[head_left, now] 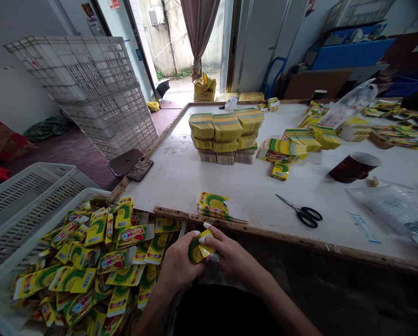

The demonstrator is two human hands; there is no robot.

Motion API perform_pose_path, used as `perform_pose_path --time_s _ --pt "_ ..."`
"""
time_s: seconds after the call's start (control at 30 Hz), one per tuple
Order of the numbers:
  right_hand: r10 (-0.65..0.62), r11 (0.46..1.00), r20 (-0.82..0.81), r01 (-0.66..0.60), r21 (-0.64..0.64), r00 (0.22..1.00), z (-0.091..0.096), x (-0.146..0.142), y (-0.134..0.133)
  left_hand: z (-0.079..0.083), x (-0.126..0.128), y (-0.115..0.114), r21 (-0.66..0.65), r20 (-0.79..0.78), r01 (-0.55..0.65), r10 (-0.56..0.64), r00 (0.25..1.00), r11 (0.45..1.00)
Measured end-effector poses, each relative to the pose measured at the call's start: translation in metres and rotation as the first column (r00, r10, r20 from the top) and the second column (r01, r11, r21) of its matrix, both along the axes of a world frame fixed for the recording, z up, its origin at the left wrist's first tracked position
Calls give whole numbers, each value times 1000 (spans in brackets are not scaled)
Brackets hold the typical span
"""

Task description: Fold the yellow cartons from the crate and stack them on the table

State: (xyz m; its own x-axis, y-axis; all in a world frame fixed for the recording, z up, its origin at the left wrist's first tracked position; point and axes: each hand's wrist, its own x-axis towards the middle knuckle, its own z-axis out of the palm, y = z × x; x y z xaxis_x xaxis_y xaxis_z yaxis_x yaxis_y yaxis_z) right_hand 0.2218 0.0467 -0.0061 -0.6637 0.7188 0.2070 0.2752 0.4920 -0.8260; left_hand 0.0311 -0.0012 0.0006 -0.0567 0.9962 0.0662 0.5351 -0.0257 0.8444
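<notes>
A small yellow and green carton [196, 252] is held between my two hands, in front of the table's near edge. Fingers of my left hand [181, 261] wrap round its left side. My right hand [232, 254] grips it from the right, fingers closed on its upper part. White coverings show on some fingertips. Just beyond my hands, a short stack of flat cartons [214, 205] lies at the table edge, white flaps to the right. To my left, a white plastic crate [100, 192] is heaped with loose yellow and green cartons [120, 261].
Bundled carton stacks [226, 133] stand mid-table, with more cartons [282, 150] to their right. Black-handled scissors [309, 216], a dark mug [352, 168] and a clear plastic bag [394, 212] lie rightward. A phone [141, 169] rests at the left edge. Tall white crates [100, 88] stand behind.
</notes>
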Motion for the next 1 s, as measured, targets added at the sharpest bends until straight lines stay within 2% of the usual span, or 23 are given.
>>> perform_pose_path --time_s 0.13,0.27,0.37,0.43,0.47,0.5,0.57,0.6,0.63,0.67,0.7,0.73,0.83,1.0 --pt "117 993 -9 -118 -31 993 21 10 12 7 -5 7 16 -77 118 -117 990 993" --pt "-3 997 -89 -4 -75 996 18 3 9 5 2 10 49 -58 89 -86 995 995" --pt "-71 988 -219 39 -150 973 4 -8 0 2 8 7 29 110 -14 11 994 999" --pt "-114 977 -290 55 -206 950 -4 -12 2 -1 7 3 8 356 -133 122 927 991" --pt "-169 971 -288 109 -212 943 -7 -12 6 -3 6 2 2 507 -232 199 838 973" --pt "-250 960 -238 209 -185 939 -8 -11 13 -5 3 1 -18 658 -347 273 702 938" --pt "-451 892 -59 450 -35 890 -10 -6 33 -8 -4 0 -146 871 -538 366 329 830" --pt "-529 848 51 525 71 847 -11 -3 43 -10 -6 1 -240 909 -565 388 156 789" --pt "-568 822 105 556 123 816 -11 -1 53 -12 -8 1 -329 912 -544 408 27 771" --pt "-587 808 146 567 160 796 -12 0 61 -13 -8 1 -401 898 -491 437 -45 773" --pt "-593 804 165 569 174 788 -13 1 67 -14 -7 2 -446 883 -434 465 -68 782" --pt "-594 803 168 569 174 787 -14 2 72 -15 -4 2 -467 874 -385 482 -61 796" --pt "-611 791 160 586 179 775 -17 1 73 -17 7 1 -441 883 -318 470 16 839" --pt "-644 762 54 634 130 763 -12 -1 56 -20 22 4 -277 908 -265 342 241 924"
